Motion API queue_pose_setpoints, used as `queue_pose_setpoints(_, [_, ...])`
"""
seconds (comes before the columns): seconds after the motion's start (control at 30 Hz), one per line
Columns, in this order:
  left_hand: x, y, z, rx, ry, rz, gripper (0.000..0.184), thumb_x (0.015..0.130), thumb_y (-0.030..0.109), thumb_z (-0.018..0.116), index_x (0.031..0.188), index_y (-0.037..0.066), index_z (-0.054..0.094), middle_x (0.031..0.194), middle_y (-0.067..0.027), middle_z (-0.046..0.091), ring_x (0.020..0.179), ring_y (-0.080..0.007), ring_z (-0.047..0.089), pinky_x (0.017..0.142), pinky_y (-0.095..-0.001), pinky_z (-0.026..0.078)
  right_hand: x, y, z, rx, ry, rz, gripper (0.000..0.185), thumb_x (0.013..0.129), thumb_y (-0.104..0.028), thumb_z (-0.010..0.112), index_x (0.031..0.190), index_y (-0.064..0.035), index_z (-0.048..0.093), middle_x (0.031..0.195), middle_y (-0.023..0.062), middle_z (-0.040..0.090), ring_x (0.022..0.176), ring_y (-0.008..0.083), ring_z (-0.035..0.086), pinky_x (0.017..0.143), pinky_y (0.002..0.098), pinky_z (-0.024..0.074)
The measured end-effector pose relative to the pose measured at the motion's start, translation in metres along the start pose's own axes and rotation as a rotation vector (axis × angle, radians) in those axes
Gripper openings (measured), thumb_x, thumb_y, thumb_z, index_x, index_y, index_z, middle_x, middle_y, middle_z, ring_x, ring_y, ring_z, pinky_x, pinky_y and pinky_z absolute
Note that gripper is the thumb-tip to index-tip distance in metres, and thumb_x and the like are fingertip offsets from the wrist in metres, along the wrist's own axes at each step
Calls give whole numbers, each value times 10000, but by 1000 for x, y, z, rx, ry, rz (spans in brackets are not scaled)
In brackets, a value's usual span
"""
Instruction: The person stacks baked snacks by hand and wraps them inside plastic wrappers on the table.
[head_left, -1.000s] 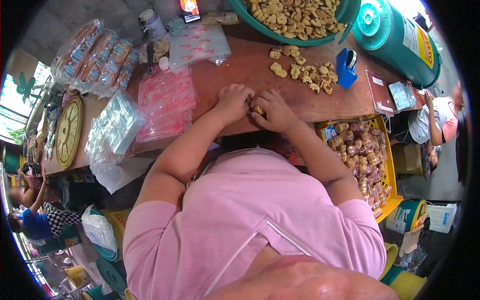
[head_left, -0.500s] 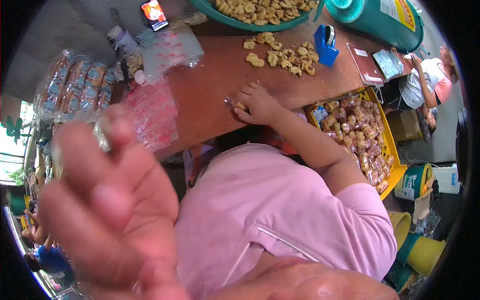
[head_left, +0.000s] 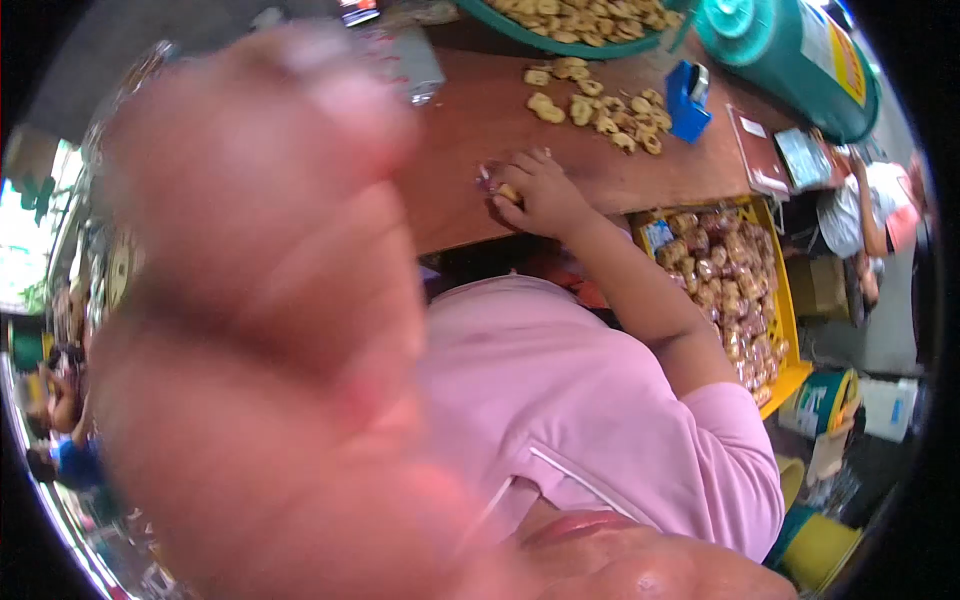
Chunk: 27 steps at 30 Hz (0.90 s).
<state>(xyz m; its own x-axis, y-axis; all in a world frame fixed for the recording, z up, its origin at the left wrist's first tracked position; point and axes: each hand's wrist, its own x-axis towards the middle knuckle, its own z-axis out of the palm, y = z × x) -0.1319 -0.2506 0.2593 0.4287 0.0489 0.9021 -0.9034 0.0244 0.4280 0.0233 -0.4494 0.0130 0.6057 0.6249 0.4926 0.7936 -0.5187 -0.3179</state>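
Note:
My left hand [head_left: 260, 320], raised very close to the camera, fills the left of the view; its fingers are smeared by motion, and whether they hold anything is unclear. On the reddish-brown table [head_left: 460, 140], my right hand [head_left: 548, 198] is closed around a small wrapped cookie pack [head_left: 508, 192], with clear wrapping sticking out at its left. Loose curved cookies [head_left: 605, 115] lie beyond that hand, beside a blue tape dispenser [head_left: 688, 102]. Part of a printed plastic sheet [head_left: 420, 70] shows past my left hand.
A green basin [head_left: 520, 37] of cookies stands at the back. To the right are a lidded green drum [head_left: 805, 75], a dark red notebook [head_left: 757, 150] and a yellow crate [head_left: 797, 374] of wrapped packs [head_left: 725, 290]. Another person [head_left: 870, 215] is at the far right.
My left hand has left the table and come up close to the camera, now covering the plastic bags on the left. My right hand stays on the table with the pack.

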Motion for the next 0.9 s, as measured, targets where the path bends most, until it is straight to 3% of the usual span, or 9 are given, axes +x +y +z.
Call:
queue_pose_setpoints(0.1, [6, -19, 43, -203, 24, 1, 167, 894, 438, 719, 969, 290, 739, 1037, 17, 637, 1040, -221, 520, 958, -457, 397, 14, 10, -28, 97, -305, -69, 201, 864, -271, 676, 975, -104, 679, 1045, 144, 662, 1023, 397, 586, 908, 564, 443])
queue_pose_setpoints(0.2, [9, -39, 84, -463, 4, 92, 88, 834, 239, 811, 871, 196, 744, 791, 22, 645, 825, -170, 579, 856, -375, 430, 10, -12, -24, 25, -157, -35, 222, 846, -225, 697, 1017, -88, 664, 1088, 147, 642, 1053, 393, 569, 933, 528, 457])
queue_pose_setpoints(0.33, [-6, -30, 103, -454, -447, -66, 35, 827, 187, 755, 860, 187, 763, 828, 31, 678, 922, -216, 620, 804, -405, 445, 2, 9, 3, -25, -82, -2, 237, 840, -188, 713, 1041, -79, 652, 1106, 154, 630, 1066, 397, 557, 940, 505, 463])
queue_pose_setpoints(0.5, [-70, -109, 119, 207, -774, 113, 122, 816, 314, 706, 845, 206, 755, 927, -51, 686, 949, -318, 648, 768, -491, 498, 3, 2, -9, 45, -143, 16, 258, 826, -194, 721, 1047, -76, 657, 1108, 143, 644, 1066, 391, 570, 951, 501, 452])
queue_pose_setpoints(0.57, [-59, -128, 97, 642, -1050, -482, 183, 774, 292, 712, 872, 164, 799, 944, -86, 742, 1033, -339, 666, 958, -483, 482, 2, 7, -3, 125, -41, -47, 240, 835, -221, 703, 1027, -81, 670, 1072, 159, 655, 1030, 404, 582, 927, 522, 451])
queue_pose_setpoints(0.6, [-97, -180, 70, 318, -650, -278, 192, 785, 262, 698, 904, 140, 784, 912, -122, 737, 950, -347, 678, 948, -469, 484, 2, 9, 2, 167, 12, -81, 234, 839, -235, 694, 1017, -83, 676, 1054, 167, 660, 1012, 410, 588, 914, 533, 450])
queue_pose_setpoints(0.63, [-105, -189, 47, 414, -548, -302, 158, 807, 215, 686, 906, 125, 769, 928, -120, 730, 978, -338, 666, 945, -475, 477, 2, 10, 5, 210, 66, -113, 231, 844, -249, 684, 1008, -86, 682, 1036, 175, 666, 995, 416, 594, 902, 543, 449])
queue_pose_setpoints(0.77, [-149, -216, -20, 787, -495, -606, 205, 862, 173, 719, 1051, 94, 711, 1101, -161, 674, 1132, -386, 587, 1016, -491, 445, 4, 5, -7, -9, -179, 37, 260, 816, -197, 713, 1030, -72, 635, 1117, 172, 637, 1074, 400, 567, 936, 499, 455])
queue_pose_setpoints(0.9, [-172, -222, -37, 836, -592, -575, 273, 846, 174, 709, 1118, 170, 702, 1174, -80, 662, 1211, -339, 530, 1019, -537, 401, 0, 11, 0, 67, -8, -49, 234, 829, -195, 699, 1014, -69, 631, 1075, 175, 628, 1028, 410, 567, 921, 507, 454])
